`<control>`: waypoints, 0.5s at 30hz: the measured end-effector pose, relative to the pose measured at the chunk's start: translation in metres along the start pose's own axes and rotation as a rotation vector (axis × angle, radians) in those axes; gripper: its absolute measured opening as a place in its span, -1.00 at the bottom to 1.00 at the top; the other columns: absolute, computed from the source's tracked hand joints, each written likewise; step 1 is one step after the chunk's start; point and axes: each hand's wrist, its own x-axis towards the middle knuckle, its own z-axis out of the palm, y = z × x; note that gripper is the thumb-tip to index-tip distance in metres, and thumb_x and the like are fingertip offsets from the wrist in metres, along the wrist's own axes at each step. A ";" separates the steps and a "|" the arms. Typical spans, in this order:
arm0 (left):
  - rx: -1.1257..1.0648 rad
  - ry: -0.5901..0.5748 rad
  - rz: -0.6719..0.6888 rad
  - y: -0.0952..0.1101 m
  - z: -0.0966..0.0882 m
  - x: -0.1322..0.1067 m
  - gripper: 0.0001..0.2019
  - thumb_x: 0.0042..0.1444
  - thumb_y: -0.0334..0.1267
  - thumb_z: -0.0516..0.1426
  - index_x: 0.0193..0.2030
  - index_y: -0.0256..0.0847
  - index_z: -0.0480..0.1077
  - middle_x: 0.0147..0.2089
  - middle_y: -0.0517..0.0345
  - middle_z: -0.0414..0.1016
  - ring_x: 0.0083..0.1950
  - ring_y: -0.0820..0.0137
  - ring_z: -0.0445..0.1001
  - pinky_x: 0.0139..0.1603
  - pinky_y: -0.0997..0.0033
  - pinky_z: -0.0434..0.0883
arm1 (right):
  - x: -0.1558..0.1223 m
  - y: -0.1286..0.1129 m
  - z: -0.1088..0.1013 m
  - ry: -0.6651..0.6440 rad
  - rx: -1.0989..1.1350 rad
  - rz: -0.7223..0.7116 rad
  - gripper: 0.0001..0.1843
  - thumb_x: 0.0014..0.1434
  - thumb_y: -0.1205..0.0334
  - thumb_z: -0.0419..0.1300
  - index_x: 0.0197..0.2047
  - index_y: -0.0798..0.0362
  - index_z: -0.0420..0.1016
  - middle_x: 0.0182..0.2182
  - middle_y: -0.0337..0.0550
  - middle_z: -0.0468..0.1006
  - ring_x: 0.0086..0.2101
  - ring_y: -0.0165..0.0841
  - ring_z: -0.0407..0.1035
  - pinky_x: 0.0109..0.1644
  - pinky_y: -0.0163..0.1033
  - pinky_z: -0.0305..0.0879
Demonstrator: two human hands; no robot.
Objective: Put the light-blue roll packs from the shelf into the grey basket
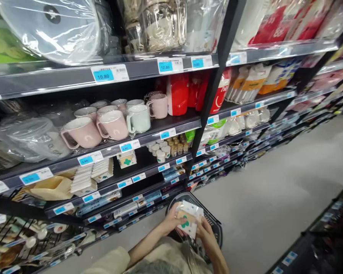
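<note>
A small flat white-and-tan packet (192,215) with a green clover-like print is held between my two hands at the lower middle of the view. My left hand (171,220) grips its left side, with the thumb lying over the front near the print. At the right edge, the fingers of my right hand (205,230) are closed on the same packet. Directly beneath is a dark shopping basket (218,225), partly covered by my hands and forearms; its contents are mostly hidden. A similar packet with a green print (127,160) stands on a shelf ahead.
Shelving runs along the left and into the distance. Pink mugs (114,125) and a mint mug (139,118) stand on one shelf. Lower down are stacked white packs (84,179) and a yellow scoop-shaped container (51,188). Grey floor (277,171) stretches right toward another shelf (317,232).
</note>
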 end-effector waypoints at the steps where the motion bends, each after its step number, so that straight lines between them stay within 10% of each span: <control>1: 0.009 0.007 0.013 0.006 0.001 -0.001 0.13 -0.15 0.20 0.51 0.43 -0.10 0.02 -0.09 -0.07 0.65 -0.45 0.24 0.64 -0.53 0.44 0.44 | -0.005 -0.003 0.002 -0.037 -0.008 -0.013 -0.27 -0.22 -0.19 0.61 -0.03 0.02 0.65 -0.17 -0.01 0.74 -0.30 -0.12 0.63 -0.30 -0.12 0.58; 9: 0.006 0.319 0.327 0.056 0.017 0.014 -0.19 0.02 0.25 0.41 0.20 -0.06 0.13 -0.04 0.06 0.58 -0.35 0.29 0.67 -0.54 0.46 0.54 | 0.001 -0.038 -0.010 0.165 0.020 -0.250 -0.18 -0.16 -0.13 0.58 0.14 0.01 0.54 -0.08 -0.08 0.71 -0.24 -0.13 0.63 -0.43 -0.23 0.57; 15: -0.083 0.526 0.503 0.115 -0.007 -0.007 -0.34 0.00 0.18 0.43 0.00 -0.09 0.20 -0.15 0.14 0.57 -0.33 0.27 0.68 -0.51 0.46 0.56 | 0.002 -0.038 -0.020 0.277 0.078 -0.343 -0.26 -0.06 -0.22 0.52 0.09 0.00 0.52 -0.21 -0.19 0.68 -0.40 -0.30 0.56 -0.46 -0.32 0.49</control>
